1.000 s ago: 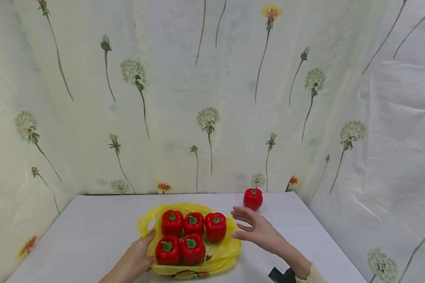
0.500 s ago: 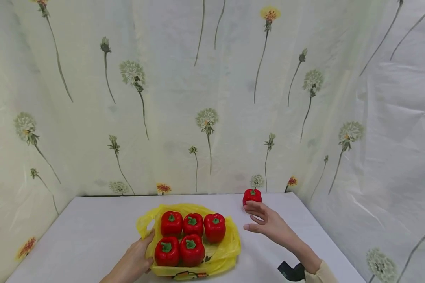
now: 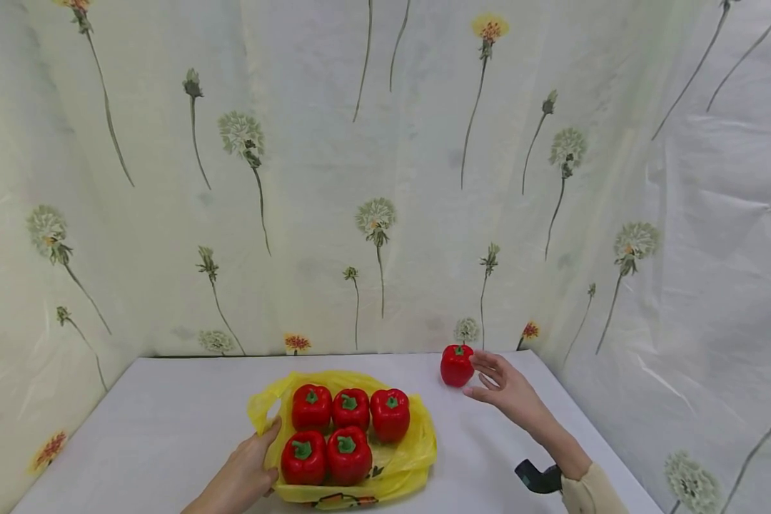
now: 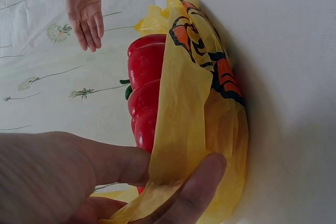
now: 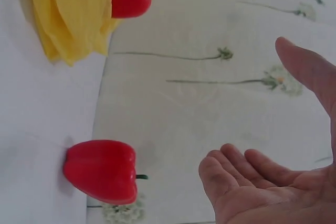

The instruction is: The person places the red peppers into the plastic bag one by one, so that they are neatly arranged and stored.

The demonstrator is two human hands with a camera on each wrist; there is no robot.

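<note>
A yellow plastic bag [image 3: 411, 467] lies spread on the table with several red bell peppers [image 3: 347, 453] standing in its mouth. My left hand [image 3: 247, 460] pinches the bag's left edge; in the left wrist view the thumb and fingers [image 4: 202, 187] hold the folded plastic. Farther back to the right stands a lone red bell pepper [image 3: 456, 365], upright with its green stem on top. My right hand [image 3: 504, 385] hovers beside its right side, fingers spread and nothing held. The right wrist view shows this hand apart from the lone pepper [image 5: 102, 171].
A white table [image 3: 167, 421] carries everything. Behind it and on both sides hangs a pale curtain [image 3: 321, 178] printed with dandelions. A black strap piece [image 3: 540, 477] sits at the right wrist, by a cream sleeve [image 3: 591, 492].
My right hand has moved from beside the bag, rightward and away from me, to the lone pepper. The left hand, the bag and the peppers have stayed in place.
</note>
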